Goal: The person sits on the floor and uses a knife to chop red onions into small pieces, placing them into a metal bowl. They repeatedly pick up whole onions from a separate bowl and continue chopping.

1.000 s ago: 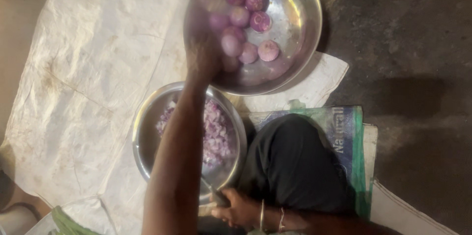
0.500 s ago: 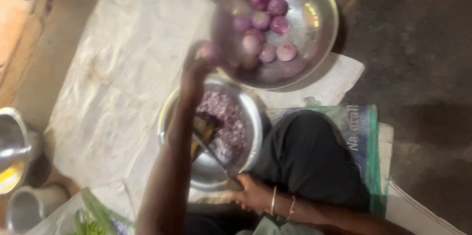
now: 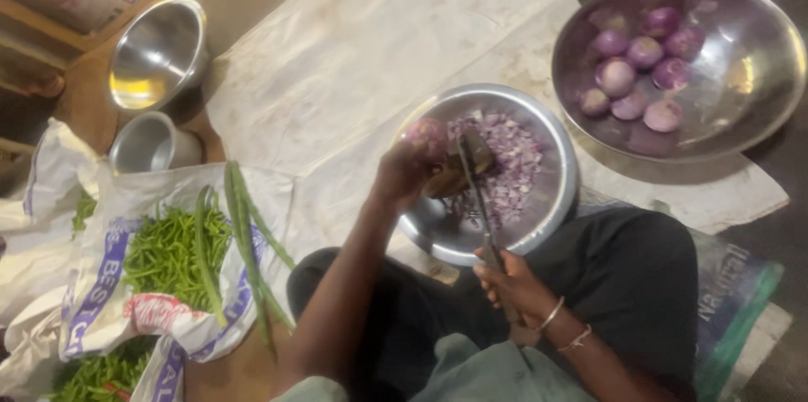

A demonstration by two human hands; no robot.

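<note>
left hand [image 3: 402,176] is closed around a peeled purple onion [image 3: 427,134], holding it up just over the near-left rim of the steel bowl [image 3: 551,200]. right hand [image 3: 515,286] is clamped on the handle of a long knife [image 3: 480,191]; the blade runs up from the hand and its tip end meets the onion at the left fingers. whether the edge is already in the onion, cannot tell, too blurred.

the steel bowl sits on the floor cloth in front of the person's crossed legs and holds a heap of chopped purple onion [image 3: 509,168], mostly on the far right side of the bowl. two thin bangles [image 3: 562,326] sit on the right wrist.

up right, a bigger steel basin [image 3: 757,57] rests partly on the white cloth [image 3: 370,57], just beside the chopping bowl, not clearly touching. in it is a cluster of whole peeled onions [image 3: 631,74], grouped on its left half.

left side: open printed sacks [image 3: 109,284] with a pile of green chillies [image 3: 164,255] inside, plus a few long green stalks [image 3: 244,234] lying across the sack edge. further up left, an empty steel pot [image 3: 156,53] tilted on its side and a smaller steel tumbler [image 3: 151,145] just below it. printed green bag [image 3: 732,292] lies under the person's right knee.
</note>
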